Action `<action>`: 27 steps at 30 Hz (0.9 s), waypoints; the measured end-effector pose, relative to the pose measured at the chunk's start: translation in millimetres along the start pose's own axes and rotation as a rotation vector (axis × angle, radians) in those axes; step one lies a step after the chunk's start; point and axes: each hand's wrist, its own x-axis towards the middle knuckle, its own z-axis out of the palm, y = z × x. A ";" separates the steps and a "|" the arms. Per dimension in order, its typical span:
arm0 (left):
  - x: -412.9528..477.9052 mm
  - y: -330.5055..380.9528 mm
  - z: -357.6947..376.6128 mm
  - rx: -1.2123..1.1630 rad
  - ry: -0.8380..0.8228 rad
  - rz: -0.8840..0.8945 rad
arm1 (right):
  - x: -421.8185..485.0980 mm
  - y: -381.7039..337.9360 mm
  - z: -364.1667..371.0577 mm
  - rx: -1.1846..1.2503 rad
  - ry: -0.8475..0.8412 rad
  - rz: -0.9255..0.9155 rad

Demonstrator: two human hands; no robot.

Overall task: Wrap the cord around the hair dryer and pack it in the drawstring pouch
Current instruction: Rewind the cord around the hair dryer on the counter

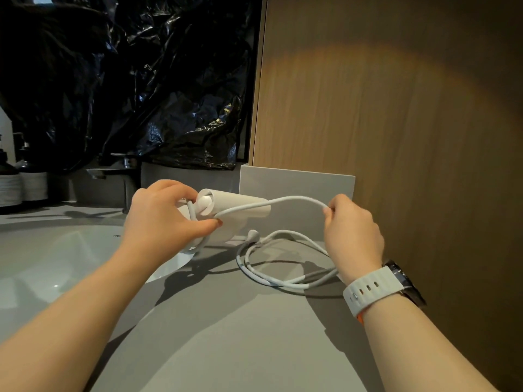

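My left hand grips a white hair dryer above the grey counter, thumb pressing the cord against its body. The white cord arches from the dryer to my right hand, which pinches it between fingers and thumb. The rest of the cord lies in loose loops on the counter below, with a plug end near the dryer. No drawstring pouch is visible.
A white sink basin sits at the left, with a tap and dark bottles behind. A grey panel leans against the wooden wall. Black plastic sheeting hangs at the back. Grey counter stretches toward me.
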 end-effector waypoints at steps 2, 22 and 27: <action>-0.6 1.7 -0.9 -0.022 -0.032 -0.016 | -0.1 -0.9 1.9 0.093 -0.042 0.012; -0.9 7.0 -24.8 -0.779 -0.732 -0.260 | 15.9 0.4 -8.3 0.953 -0.219 -0.136; -5.6 6.2 -20.9 -1.096 -0.826 -0.356 | 14.5 -1.1 4.4 0.906 -0.460 -0.136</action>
